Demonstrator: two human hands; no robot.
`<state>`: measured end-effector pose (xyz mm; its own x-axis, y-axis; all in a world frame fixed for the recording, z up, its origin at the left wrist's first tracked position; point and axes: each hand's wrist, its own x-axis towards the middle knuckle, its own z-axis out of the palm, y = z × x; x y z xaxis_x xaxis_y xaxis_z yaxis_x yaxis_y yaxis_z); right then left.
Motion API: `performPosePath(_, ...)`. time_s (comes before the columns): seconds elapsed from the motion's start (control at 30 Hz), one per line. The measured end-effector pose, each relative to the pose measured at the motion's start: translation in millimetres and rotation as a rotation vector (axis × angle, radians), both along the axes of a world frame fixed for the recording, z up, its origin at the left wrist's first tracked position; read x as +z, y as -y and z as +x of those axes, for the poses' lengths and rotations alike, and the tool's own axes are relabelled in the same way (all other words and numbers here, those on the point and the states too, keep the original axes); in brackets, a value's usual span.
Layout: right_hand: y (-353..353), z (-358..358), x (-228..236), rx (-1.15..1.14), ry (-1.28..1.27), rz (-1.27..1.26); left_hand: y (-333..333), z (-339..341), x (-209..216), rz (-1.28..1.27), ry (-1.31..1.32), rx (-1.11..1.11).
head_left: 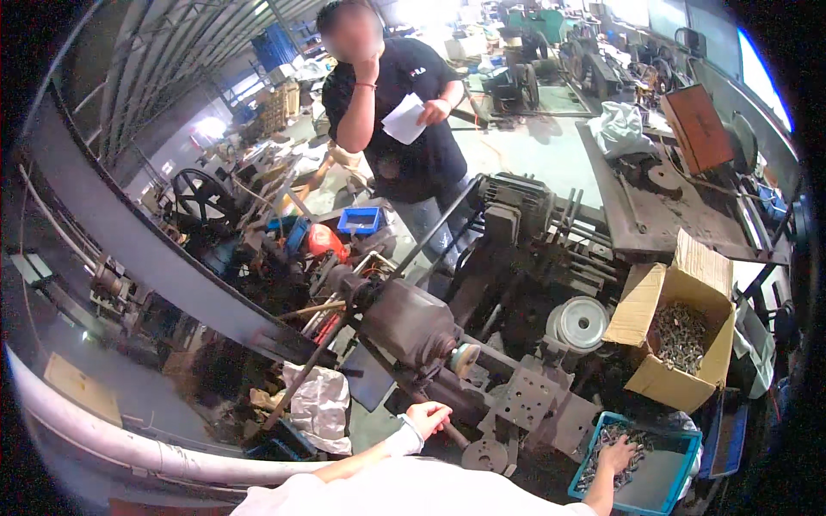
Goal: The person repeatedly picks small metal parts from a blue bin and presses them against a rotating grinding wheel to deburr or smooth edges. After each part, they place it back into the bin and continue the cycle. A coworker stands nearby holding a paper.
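My left hand [427,419] is closed, its fingers curled together in front of the dark lathe-like machine [407,328]; whatever it may hold is too small to make out. Close by are a metal rod [454,436] and a round metal part [486,456] of the machine. At the lower right, my right hand [616,455] rests on small metal parts [637,462] inside a teal plastic bin [695,447]. Its fingers look spread over the pile, though their tips are partly hidden among the pieces.
A cardboard box [641,297] full of similar small parts stands beyond the bin. A flat perforated metal plate [523,397] lies between my hands. Across the machine, a person in a dark shirt [400,112] holds white paper [404,119]. A white pipe [129,447] runs along the lower left.
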<state>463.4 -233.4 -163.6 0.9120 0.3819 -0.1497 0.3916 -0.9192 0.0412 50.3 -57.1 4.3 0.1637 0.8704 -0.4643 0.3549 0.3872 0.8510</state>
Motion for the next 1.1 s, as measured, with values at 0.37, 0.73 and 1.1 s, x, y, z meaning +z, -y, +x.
performPosePath(0.37, -2, 4, -11, -0.072, 0.033, 0.045, 0, 1, -7, 0.030, 0.027, 0.009)
performPosePath(0.73, 1, -2, -3, -0.013, -0.007, 0.099, 10, -1, -4, 0.051, 0.008, -0.014)
performPosePath(1.1, 29, 28, -44, 0.272, 0.027, 0.094, 17, 2, -5, 0.067, 0.045, 0.005)
